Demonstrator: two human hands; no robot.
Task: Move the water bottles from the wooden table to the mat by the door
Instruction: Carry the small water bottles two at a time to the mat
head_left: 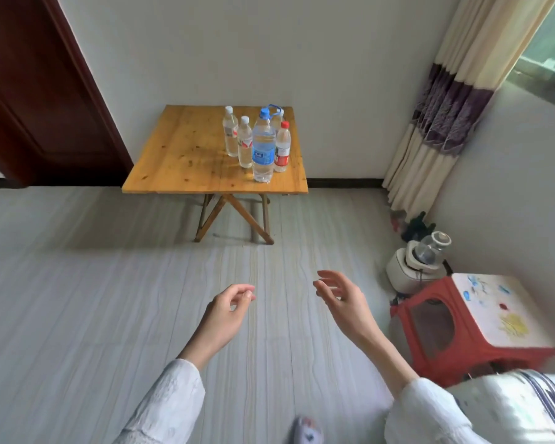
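Five water bottles [260,142] are seen standing upright in a tight cluster on the wooden worktop [186,155], well ahead of both hands and slightly nearer the line of the right one: a large blue-capped bottle [263,149] at the front, a red-capped bottle [282,147] just beside it, two white-capped bottles [237,139] on the far-left side of the cluster, and another bottle with a blue carry handle [274,110] partly hidden behind. Nothing is held. The left hand [228,312] is raised over the floor with its fingers loosely curled and empty; the right hand [343,299] is held beside it, fingers spread and slightly bent, also empty. The two hands are apart from each other and far short of the worktop. A dark wooden door [36,100] is seen far ahead to the left of the left hand; no mat is visible. The task is judged not yet begun as far as can be shown: every visible bottle remains to be carried. A red stool [455,328] stands just to the right of the right hand.
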